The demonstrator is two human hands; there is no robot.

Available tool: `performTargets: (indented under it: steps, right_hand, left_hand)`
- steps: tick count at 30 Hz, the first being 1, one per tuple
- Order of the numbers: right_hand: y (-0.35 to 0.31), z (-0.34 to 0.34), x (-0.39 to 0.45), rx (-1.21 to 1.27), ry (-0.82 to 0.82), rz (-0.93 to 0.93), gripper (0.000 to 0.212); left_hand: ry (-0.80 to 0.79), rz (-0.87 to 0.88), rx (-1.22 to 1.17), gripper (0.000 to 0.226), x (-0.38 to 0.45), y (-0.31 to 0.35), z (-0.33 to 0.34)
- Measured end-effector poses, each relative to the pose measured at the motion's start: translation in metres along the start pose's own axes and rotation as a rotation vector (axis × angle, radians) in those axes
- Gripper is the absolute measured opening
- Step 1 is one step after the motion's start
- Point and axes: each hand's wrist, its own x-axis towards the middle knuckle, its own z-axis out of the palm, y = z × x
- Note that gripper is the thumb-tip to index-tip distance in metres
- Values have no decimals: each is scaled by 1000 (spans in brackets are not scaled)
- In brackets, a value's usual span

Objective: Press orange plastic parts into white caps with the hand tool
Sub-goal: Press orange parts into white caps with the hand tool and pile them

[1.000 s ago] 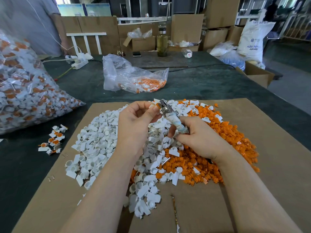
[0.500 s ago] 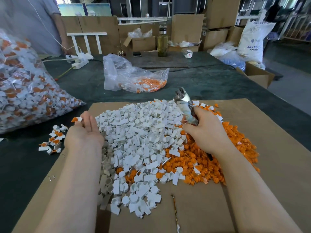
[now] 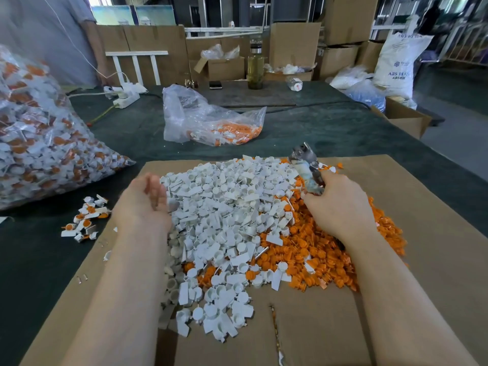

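Gripping hand tool [image 3: 306, 167], left hand [image 3: 142, 204] seemingly empty

Left hand [image 3: 142, 204] fingers [image 3: 155, 191] motion-blurred, hand tool [image 3: 306, 167] handle hidden in right hand [image 3: 338, 207]

Bare brown cardboard sheet [image 3: 435, 233] is left open right of the heaped orange plastic parts [image 3: 317, 260], while the left side is crowded by a bulging clear plastic bag [image 3: 39, 143].
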Motion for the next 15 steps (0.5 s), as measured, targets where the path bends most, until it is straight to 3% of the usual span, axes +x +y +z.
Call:
performTargets:
  steps: [2,7,10,12,15]
  right_hand:
    - [3,-1,0,-47,-43,57,16]
    - [3,1,0,-148,-162,118,16]
    - [3,4,-2,-223,-170,127,13]
    - [3,7,-3,-273,-162,119,14]
    - [4,13,-3,-307,-192,80,13]
  left_hand:
    - [-118,10,330,7,-12,-6,8]
    - [-551,394,1088,7,-44,-34,15]
    - [-656,545,1418,4,-46,-52,17]
    - [-679,693,1635,23,-46,-60,15]
    - [-740,798,1743,30,-44,-65,12]
